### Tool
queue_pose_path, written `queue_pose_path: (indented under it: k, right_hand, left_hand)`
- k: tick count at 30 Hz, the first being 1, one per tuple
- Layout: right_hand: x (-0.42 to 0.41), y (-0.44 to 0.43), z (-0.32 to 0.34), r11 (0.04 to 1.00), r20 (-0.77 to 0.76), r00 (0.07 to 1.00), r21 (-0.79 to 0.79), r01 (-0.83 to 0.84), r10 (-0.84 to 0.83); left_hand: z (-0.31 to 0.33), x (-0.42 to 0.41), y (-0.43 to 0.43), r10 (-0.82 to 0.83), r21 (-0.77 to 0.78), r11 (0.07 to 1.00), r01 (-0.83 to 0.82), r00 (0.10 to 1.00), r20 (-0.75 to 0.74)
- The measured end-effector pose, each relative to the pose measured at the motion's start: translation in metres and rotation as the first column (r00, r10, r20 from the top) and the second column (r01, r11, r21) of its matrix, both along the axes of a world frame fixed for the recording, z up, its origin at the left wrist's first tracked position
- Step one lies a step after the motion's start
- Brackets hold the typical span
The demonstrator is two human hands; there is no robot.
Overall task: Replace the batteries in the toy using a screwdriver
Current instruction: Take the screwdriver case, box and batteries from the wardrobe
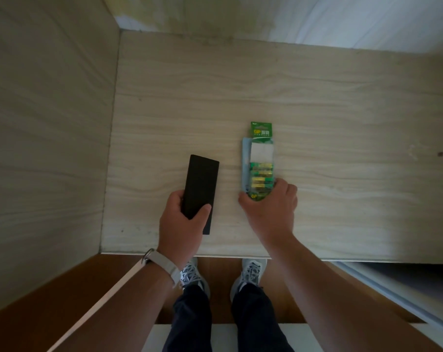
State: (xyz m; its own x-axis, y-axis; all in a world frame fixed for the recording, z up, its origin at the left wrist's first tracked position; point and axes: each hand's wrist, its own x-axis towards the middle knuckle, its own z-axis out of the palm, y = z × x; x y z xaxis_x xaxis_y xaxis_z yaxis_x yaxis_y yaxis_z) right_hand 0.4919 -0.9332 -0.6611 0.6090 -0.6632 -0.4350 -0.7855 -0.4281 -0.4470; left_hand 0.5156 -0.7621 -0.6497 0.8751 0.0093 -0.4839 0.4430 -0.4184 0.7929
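A flat black rectangular device [202, 184] lies on the pale wooden tabletop [317, 102], and my left hand [182, 222] grips its near end, thumb on top. To its right lies a green blister pack of batteries [260, 163] on top of a light blue object whose edge shows along the pack's left side. My right hand [271, 207] closes over the near end of that pack, fingers curled around its edges. Several green-and-gold batteries show through the plastic. No screwdriver is visible.
A wooden side panel [45, 138] rises along the table's left edge and a white wall [317, 19] runs behind it. The table's front edge [190, 254] is just below my wrists. My legs and shoes [251, 273] stand on a brown floor.
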Motion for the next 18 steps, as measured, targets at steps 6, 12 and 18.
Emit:
queue_pose_path:
  k: [6, 12, 18]
  right_hand:
    - [0.001, 0.003, 0.003, 0.999, 0.041, 0.998, -0.026, -0.047, 0.048]
    - [-0.007, -0.006, 0.000, 0.978, 0.105, 0.994, 0.206, -0.024, 0.002]
    - [-0.014, -0.013, 0.000, 0.932, 0.144, 0.988, 0.363, -0.008, -0.047]
  left_hand:
    - [-0.003, 0.001, -0.001, 0.001, 0.006, 1.000, -0.001, 1.000, -0.005]
    - [-0.003, 0.002, -0.004, -0.012, 0.023, 1.000, 0.012, 1.000, 0.003]
    - [-0.002, 0.003, -0.003, -0.011, 0.025, 1.000, 0.011, 1.000, -0.012]
